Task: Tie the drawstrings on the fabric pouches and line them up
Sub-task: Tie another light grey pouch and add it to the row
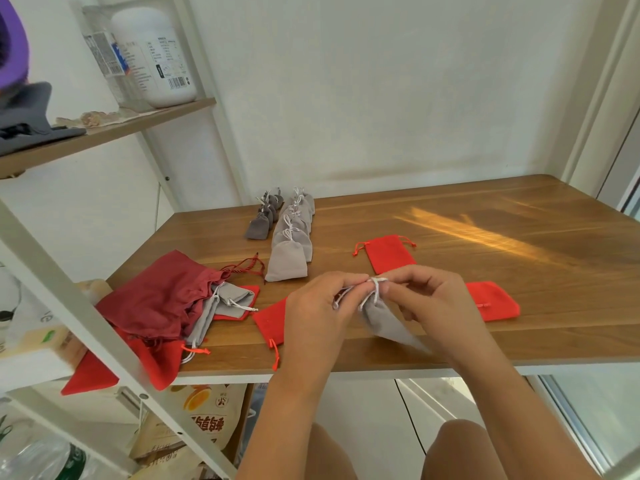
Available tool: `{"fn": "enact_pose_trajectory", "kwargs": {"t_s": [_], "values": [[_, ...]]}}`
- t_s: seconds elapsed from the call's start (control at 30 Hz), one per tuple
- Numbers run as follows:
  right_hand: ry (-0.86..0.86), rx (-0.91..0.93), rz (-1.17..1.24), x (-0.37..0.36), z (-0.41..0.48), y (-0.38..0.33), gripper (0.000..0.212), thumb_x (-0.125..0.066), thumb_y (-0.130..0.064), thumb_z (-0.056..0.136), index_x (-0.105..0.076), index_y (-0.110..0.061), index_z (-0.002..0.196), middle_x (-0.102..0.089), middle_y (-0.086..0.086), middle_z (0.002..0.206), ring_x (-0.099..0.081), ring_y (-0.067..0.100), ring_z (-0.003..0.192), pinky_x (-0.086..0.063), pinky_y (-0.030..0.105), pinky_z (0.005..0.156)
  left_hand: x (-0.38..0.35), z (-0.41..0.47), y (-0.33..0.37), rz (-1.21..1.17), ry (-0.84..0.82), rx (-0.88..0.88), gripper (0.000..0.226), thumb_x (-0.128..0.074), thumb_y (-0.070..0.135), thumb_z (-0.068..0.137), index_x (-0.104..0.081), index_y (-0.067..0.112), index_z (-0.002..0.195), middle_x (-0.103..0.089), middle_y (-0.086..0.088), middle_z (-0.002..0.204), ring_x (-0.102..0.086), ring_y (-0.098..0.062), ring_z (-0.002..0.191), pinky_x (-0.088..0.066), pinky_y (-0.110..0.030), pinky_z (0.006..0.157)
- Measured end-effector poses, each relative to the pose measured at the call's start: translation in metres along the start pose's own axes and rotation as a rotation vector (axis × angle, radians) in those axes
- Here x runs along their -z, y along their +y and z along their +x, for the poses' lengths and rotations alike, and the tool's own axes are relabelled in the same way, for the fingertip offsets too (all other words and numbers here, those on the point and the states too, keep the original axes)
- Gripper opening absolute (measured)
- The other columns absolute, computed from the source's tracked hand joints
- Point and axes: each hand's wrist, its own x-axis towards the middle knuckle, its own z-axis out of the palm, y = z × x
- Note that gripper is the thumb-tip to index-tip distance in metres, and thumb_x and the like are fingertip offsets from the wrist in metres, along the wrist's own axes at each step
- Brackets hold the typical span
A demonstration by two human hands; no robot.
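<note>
Grey cloth is what both hands are busy with: a grey pouch (384,322) is held up over the near edge of the desk (485,220), just off the wood. Its neck points up toward twelve o'clock and its body trails down toward five o'clock, so the long axis slants away from the left hand (322,306) and under the right hand (433,303).

The white drawstring (375,284) sits gathered at the neck, right between the two hands. The left fingers (349,284) are curled and pinch the loose strands from nine o'clock. The right fingers (398,282) pinch the cord at the knot from three o'clock. The knot looks to me half made, not yet pulled snug.

From the knot, the row of light grey pouches (289,251) lies at about ten o'clock and runs back toward twelve, with a shorter row of dark grey pouches (261,223) beside it on its nine o'clock side. The near end of that row is closer to the left hand, so I'd guess that hand has the shorter reach to set this one down.
</note>
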Motion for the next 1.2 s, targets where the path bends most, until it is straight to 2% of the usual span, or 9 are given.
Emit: {"fn": "enact_pose_trajectory", "kwargs": {"t_s": [0.13,0.27,0.37,0.5,0.6,0.7,0.8,1.0,1.2], "values": [[0.160,-0.041,0.184,-0.001,0.008,0.001,0.012,-0.054,0.000,0.093,-0.057,-0.004,0.082,-0.074,0.006,0.080,-0.043,0.008,0.045,-0.037,0.015,0.045,-0.001,0.000,-0.002,0.061,-0.045,-0.058,0.019,-0.065,0.029,0.084,-0.076,0.018,0.093,-0.067,0.019,0.089,-0.063,0.005,0.083,-0.048,-0.008,0.073],[0.186,0.027,0.116,0.003,0.013,0.009,0.013,-0.055,0.005,0.091,-0.057,-0.006,0.085,-0.074,0.006,0.087,-0.064,0.018,0.071,-0.052,0.021,0.065,0.000,-0.002,-0.008,0.069,-0.083,0.042,0.006,-0.072,0.023,0.084,-0.074,0.021,0.089,-0.066,0.021,0.083,-0.062,0.006,0.081,-0.046,-0.008,0.070],[0.239,0.125,-0.114,0.004,0.013,0.013,0.021,-0.062,0.006,0.086,-0.063,-0.015,0.085,-0.072,0.002,0.085,-0.068,0.013,0.079,-0.052,0.022,0.075,0.001,-0.003,-0.005,0.035,-0.111,0.118,0.003,-0.069,0.022,0.086,-0.071,0.023,0.087,-0.066,0.020,0.079,-0.060,0.004,0.080,-0.044,-0.008,0.068],[0.278,0.332,-0.568,0.005,0.013,0.017,0.026,-0.062,-0.002,0.089,-0.073,-0.022,0.101,-0.067,-0.013,0.088,-0.062,0.002,0.078,-0.043,0.008,0.070,0.001,-0.003,-0.001,-0.072,-0.106,0.139,0.009,-0.057,0.029,0.093,-0.062,0.022,0.090,-0.063,0.016,0.095,-0.059,-0.002,0.096,-0.044,-0.013,0.079],[0.195,0.229,-0.341,0.003,0.013,0.015,0.022,-0.060,-0.006,0.092,-0.074,-0.022,0.093,-0.062,-0.011,0.065,-0.056,0.003,0.056,-0.040,0.010,0.058,0.002,-0.002,0.001,-0.161,-0.116,0.229,0.015,-0.054,0.031,0.093,-0.061,0.019,0.091,-0.064,0.016,0.106,-0.058,-0.003,0.108,-0.045,-0.017,0.088],[0.084,0.129,-0.134,0.007,0.014,0.010,0.026,-0.052,-0.006,0.096,-0.071,-0.020,0.084,-0.056,0.002,0.051,-0.045,0.006,0.046,-0.036,0.015,0.050,0.006,-0.002,-0.003,-0.115,-0.095,0.244,0.015,-0.053,0.032,0.092,-0.060,0.019,0.088,-0.064,0.013,0.092,-0.059,-0.005,0.093,-0.043,-0.013,0.077],[0.142,0.166,-0.193,0.009,0.015,0.008,0.031,-0.049,-0.003,0.097,-0.067,-0.019,0.078,-0.058,0.001,0.060,-0.049,0.008,0.051,-0.039,0.016,0.053,0.009,-0.003,-0.011,0.015,-0.113,0.213,0.014,-0.052,0.032,0.093,-0.056,0.021,0.086,-0.058,0.011,0.083,-0.054,-0.011,0.083,-0.040,-0.016,0.068],[0.299,0.142,-0.349,0.013,0.020,0.016,0.028,-0.052,-0.006,0.095,-0.066,-0.024,0.078,-0.057,-0.009,0.058,-0.048,0.002,0.051,-0.040,0.020,0.056,0.015,-0.008,-0.006,0.061,-0.176,0.208,0.014,-0.058,0.023,0.093,-0.056,0.026,0.080,-0.059,0.013,0.081,-0.054,-0.010,0.086,-0.041,-0.016,0.071],[0.187,0.037,-0.277,0.002,0.017,0.030,0.029,-0.052,-0.005,0.095,-0.066,-0.021,0.075,-0.059,-0.009,0.057,-0.049,0.004,0.049,-0.041,0.016,0.054,0.025,-0.016,-0.005,-0.081,-0.122,0.461,0.016,-0.063,0.021,0.089,-0.061,0.022,0.073,-0.062,0.011,0.078,-0.055,-0.004,0.076,-0.041,-0.011,0.067]]}}
